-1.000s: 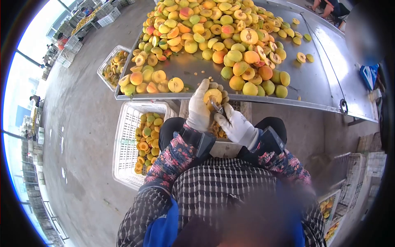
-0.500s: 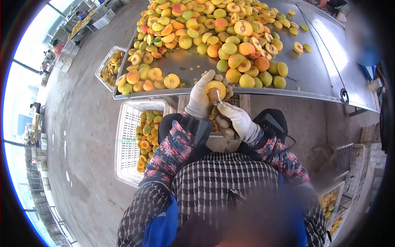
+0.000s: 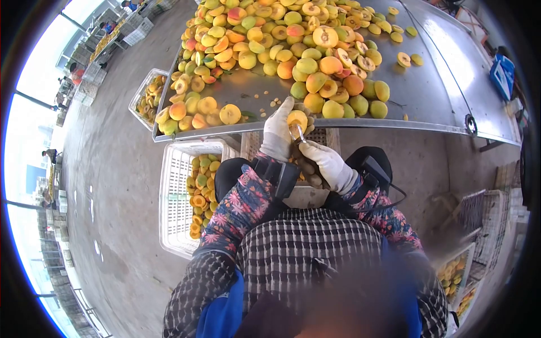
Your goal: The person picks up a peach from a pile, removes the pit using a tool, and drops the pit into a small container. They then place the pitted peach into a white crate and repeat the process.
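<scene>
My left hand point(image 3: 279, 130), in a whitish glove with dark fingers, is closed round a yellow peach half point(image 3: 297, 120) just in front of the table's near edge. My right hand point(image 3: 326, 163), gloved alike, grips a small metal tool point(image 3: 300, 134) whose tip is at the cut face of the fruit. Behind my hands, a heap of whole and halved peaches point(image 3: 307, 66) lies on the metal table point(image 3: 253, 90). Several loose pits or bits lie on the metal near my left fingertips.
A white basket point(image 3: 179, 191) holding peach halves point(image 3: 202, 188) stands at the left below the table. Another basket point(image 3: 138, 110) is beyond the table's left edge. More crates point(image 3: 487, 225) stand at the right. Several people are far off at the left.
My left hand has turned the peach half, so less of its cut face shows. The tool is still at the fruit. The view has shifted slightly.
</scene>
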